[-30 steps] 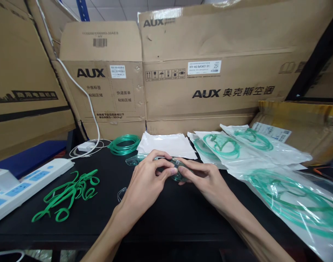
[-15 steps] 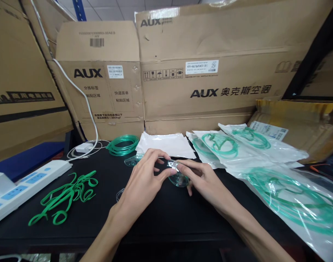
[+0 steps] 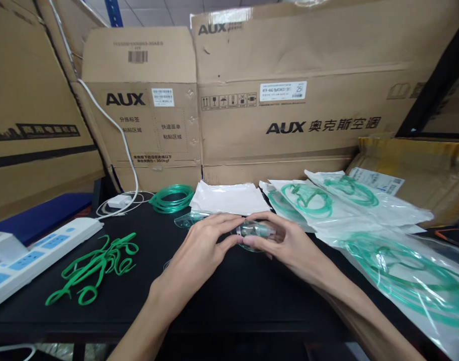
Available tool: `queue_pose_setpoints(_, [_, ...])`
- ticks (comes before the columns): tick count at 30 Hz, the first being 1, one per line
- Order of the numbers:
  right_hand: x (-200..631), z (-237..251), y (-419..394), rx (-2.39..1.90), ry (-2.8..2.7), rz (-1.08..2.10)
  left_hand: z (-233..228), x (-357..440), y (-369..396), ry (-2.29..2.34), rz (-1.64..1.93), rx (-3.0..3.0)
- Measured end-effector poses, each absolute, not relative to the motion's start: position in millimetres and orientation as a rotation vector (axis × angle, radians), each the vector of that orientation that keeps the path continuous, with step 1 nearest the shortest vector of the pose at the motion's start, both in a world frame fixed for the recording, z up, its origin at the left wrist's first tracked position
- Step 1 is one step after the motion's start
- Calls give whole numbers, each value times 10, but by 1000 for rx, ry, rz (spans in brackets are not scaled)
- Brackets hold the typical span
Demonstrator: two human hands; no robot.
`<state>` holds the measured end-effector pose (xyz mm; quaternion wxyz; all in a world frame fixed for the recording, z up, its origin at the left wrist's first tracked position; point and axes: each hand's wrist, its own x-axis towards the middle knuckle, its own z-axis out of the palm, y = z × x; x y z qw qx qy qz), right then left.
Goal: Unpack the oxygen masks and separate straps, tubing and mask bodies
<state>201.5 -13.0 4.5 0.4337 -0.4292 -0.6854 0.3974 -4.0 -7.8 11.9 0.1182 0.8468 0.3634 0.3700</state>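
"AUX" stands in bold black on the left carton [image 3: 120, 143], whose lower line ends in "300kgf". The large carton [image 3: 319, 60] reads "AUX 奥克斯空调" and carries a row of 6 printed pictograms; its white label [image 3: 283, 92] begins "KFR-46G" and shows "25" near the right edge. Both cartons are matte brown cardboard with creased folds.

On the smooth black table [image 3: 233, 306] lie a glossy round coil of green tubing [image 3: 171, 206], a loose tangle of flat green straps [image 3: 105, 260] and a white plastic power strip [image 3: 44, 255] with blue socket faces. To the right, see-through bags [image 3: 406, 286] with white backing hold looped green tubes, beside a flat white stack [image 3: 229, 198].

The rounded, clear plastic piece [image 3: 254, 229] with a greenish end is between the 2 hands, in front of the stack. The left hand [image 3: 206, 240] has its thumb and fingers closed in a narrow pinch at the piece's left end. The right hand [image 3: 289, 243] curls more widely around the greenish end, thumb on the near side, fingers over the top.
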Motion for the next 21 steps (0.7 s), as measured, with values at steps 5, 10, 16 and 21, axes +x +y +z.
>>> queue_pose_setpoints(5, [2110,144,-181,-1023,-1845,963,127,-42,-93,1032,1097,2481])
queue_pose_setpoints(10, [2153,251,-226,-1032,-1898,905,167,-28,-117,951,1121,2442])
queue_pose_setpoints(16, [2130,256,-215,-1100,-1883,825,128,-19,-110,909,1192,2476])
queue_pose_setpoints(21, [2118,210,-204,-1154,-1868,828,123,-16,-106,922,1295,2522])
